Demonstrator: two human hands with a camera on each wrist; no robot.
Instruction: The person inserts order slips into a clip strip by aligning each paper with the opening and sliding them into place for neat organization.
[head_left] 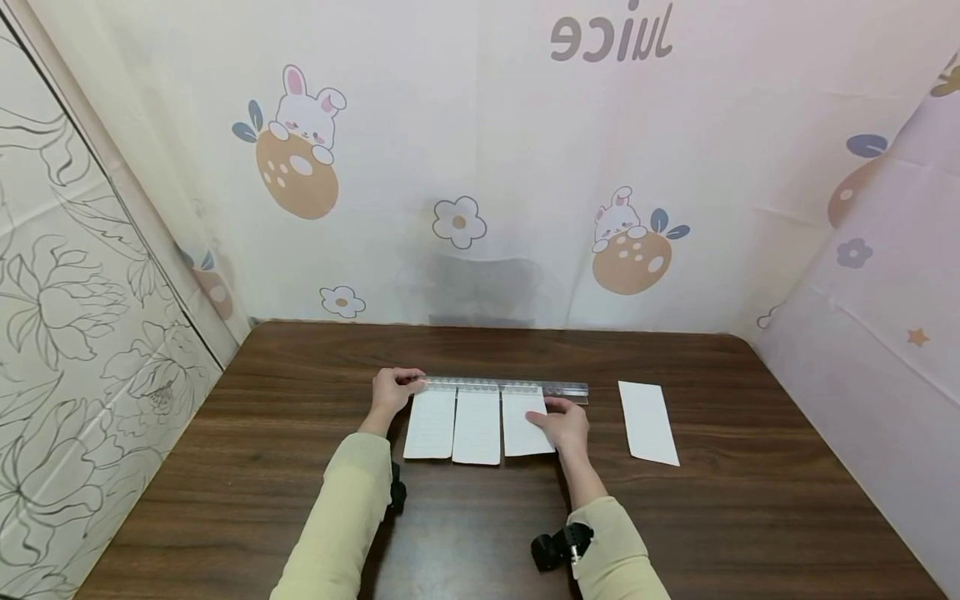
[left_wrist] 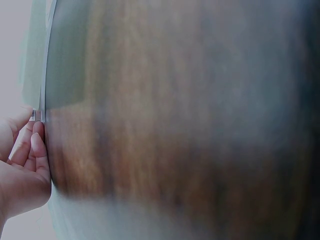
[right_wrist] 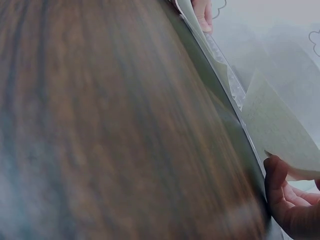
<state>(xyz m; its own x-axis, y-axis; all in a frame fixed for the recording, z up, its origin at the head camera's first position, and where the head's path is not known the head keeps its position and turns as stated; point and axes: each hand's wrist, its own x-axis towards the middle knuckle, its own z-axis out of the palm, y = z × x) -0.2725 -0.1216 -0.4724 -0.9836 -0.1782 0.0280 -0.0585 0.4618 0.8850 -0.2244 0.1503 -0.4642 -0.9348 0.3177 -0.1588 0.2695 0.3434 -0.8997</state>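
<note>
A person sits at a dark wooden table [head_left: 300,500] with both arms reaching forward. A clear plastic ruler [head_left: 504,387] lies across the table, its long axis running left to right, well out from the person's body. Three white paper slips sit side by side just below the ruler, their top edges against it and their long sides pointing back toward the person: the left slip [head_left: 431,423], the middle slip [head_left: 477,427] and the right slip [head_left: 522,425]. The left hand [head_left: 392,392] pinches the ruler's left end between curled fingertips, as the left wrist view also shows. The right hand [head_left: 564,425] rests on the lower right corner of the right slip; the right wrist view shows that slip's edge lifted a little off the table with the thumb beneath it, so the hand seems to hold it lightly. A fourth slip [head_left: 648,422] lies alone well to the right, slightly tilted, apart from the ruler's right end. It is on the right hand's side, much nearer to that hand than to the left.
</note>
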